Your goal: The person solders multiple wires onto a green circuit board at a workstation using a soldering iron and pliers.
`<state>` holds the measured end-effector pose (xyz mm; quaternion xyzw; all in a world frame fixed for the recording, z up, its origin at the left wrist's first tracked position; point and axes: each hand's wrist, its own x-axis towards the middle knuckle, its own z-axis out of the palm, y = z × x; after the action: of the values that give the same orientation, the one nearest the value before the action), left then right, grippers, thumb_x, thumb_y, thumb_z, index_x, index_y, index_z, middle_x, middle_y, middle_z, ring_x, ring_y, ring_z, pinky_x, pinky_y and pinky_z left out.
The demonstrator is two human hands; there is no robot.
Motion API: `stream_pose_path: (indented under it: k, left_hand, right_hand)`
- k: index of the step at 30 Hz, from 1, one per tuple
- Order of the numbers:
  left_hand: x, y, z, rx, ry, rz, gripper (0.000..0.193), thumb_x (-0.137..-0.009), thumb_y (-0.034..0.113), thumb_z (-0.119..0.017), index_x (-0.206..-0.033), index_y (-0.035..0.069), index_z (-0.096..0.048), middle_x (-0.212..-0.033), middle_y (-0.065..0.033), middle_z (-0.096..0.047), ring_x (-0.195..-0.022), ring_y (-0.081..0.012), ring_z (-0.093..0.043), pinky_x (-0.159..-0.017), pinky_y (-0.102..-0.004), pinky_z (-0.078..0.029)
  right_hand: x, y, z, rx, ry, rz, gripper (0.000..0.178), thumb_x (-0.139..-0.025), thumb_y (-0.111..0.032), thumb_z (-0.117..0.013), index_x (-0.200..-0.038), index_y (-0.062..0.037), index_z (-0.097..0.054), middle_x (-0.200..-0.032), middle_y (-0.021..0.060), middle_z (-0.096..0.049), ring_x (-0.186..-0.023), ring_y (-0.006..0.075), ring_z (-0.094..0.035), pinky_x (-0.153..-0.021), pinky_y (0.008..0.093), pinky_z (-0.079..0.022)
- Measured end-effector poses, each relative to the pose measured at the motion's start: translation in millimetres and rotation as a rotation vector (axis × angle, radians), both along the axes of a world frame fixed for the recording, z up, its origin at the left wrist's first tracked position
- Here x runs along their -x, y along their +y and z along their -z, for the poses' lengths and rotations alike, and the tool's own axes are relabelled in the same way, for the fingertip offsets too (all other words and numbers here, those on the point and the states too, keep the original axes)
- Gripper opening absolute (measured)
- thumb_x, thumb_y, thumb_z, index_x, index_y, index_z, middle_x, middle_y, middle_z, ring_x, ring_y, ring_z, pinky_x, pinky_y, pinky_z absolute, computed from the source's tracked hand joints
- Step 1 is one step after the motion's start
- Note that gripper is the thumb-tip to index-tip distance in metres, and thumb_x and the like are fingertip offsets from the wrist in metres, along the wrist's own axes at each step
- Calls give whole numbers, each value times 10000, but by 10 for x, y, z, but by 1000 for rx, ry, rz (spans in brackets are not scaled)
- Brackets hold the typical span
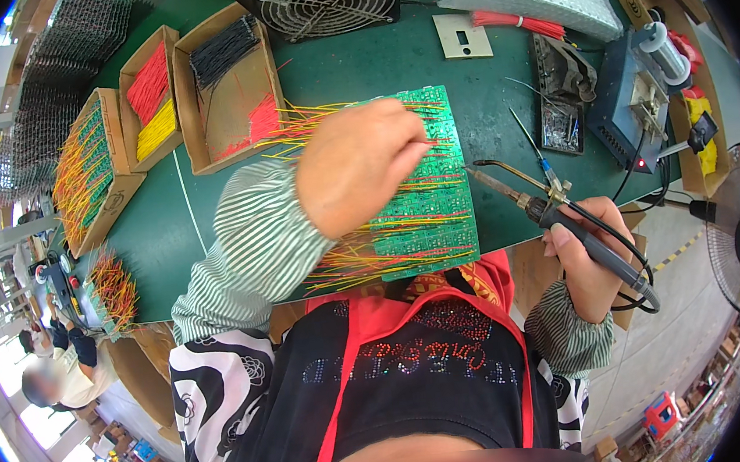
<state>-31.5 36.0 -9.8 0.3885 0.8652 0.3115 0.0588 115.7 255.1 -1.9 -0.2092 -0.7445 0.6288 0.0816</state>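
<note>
A green panel of circuit boards (427, 201) lies at the table's front edge, with rows of red, yellow and dark wires (422, 222) sticking out to its left. Over the panel's upper part is my left hand (362, 163), its thumb and fingers pinched together. A thin wire (438, 142) shows at the fingertips, though the hand hides most of it. My right hand (590, 247) is wrapped round the dark handle of a soldering iron (596, 251), which has a thin brass feed tube beside it. The iron's tip points at the panel's right edge, near the left fingertips.
Cardboard boxes of cut wires (230, 94) and a box of wired boards (88, 172) stand at left. A boxy fan (324, 2) is at the back. A solder feeder with a spool (636, 106), a dark tray (561, 95) and a tweezers-like tool (527, 136) are at right.
</note>
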Motion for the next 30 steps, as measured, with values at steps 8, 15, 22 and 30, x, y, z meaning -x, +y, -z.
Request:
stream_pose_path:
  k: [8,15,22,30]
  left_hand:
    - [-344,-457,-105,23,-147,-24,102,-778,117,-640,-790,23,-601,-688,-75,-542,-599,-209,-533,-545,-309,-416]
    - [-352,-595,18,86,-286,-60,112,-783,129,-632,-791,22,-601,-690,-75,-545,-600,-201,-538,-537,-308,-416]
    - [-320,-601,22,98,-294,-52,123,-783,150,-620,-783,29,-598,-708,-82,-565,-645,-236,-562,-569,-338,-435]
    - [-307,-614,52,92,-285,-31,125,-785,145,-631,-773,25,-599,-704,-80,-568,-623,-232,-554,-555,-331,-427]
  right_hand:
    - [-91,-122,-1,-12,10,-64,204,-668,-62,-700,-821,8,-584,-715,51,-619,-643,90,-575,-595,227,-464]
    - [2,-380,-9,-92,64,-263,168,-679,-73,-707,-788,-6,-597,-653,41,-612,-562,78,-568,-537,225,-455]
    - [95,-461,49,-94,101,-312,157,-676,-56,-695,-786,0,-599,-663,47,-624,-564,87,-581,-538,231,-462]
    - [151,-469,70,-114,95,-349,157,-665,-44,-689,-783,3,-596,-658,55,-622,-556,99,-583,-535,233,-462]
